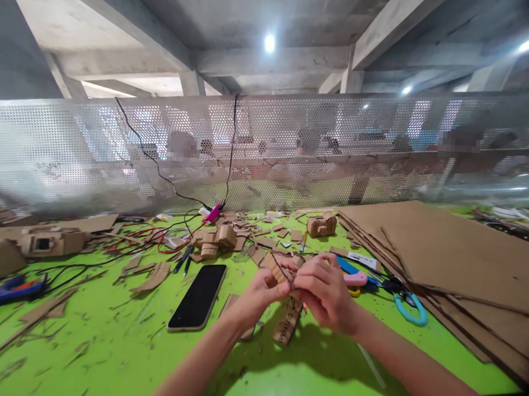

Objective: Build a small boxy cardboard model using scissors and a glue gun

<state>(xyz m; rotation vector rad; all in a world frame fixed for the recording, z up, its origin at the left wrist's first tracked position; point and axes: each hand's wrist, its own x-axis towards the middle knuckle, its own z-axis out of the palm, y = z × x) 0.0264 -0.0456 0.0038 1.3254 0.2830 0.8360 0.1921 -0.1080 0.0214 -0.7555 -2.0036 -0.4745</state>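
My left hand (263,293) is closed on a small layered cardboard piece (278,269), thumb on its near side. At the piece's right edge, the fingers of my right hand (324,288) are pinched together. What lies between those fingertips is hidden. Below my hands a printed cardboard strip (286,323) slants down; whether it joins the held piece I cannot tell. A black phone (198,297) lies on the green table left of my hands. Beyond it sits a cardboard model camera (214,241), and a second model camera (321,225) stands behind my right hand.
Large cardboard sheets (458,251) are stacked at the right, beside scissors with turquoise handles (412,308). A blue glue gun (10,295) lies at the left. Scraps and cables litter the green table (124,357). A perforated metal screen (267,156) borders the back.
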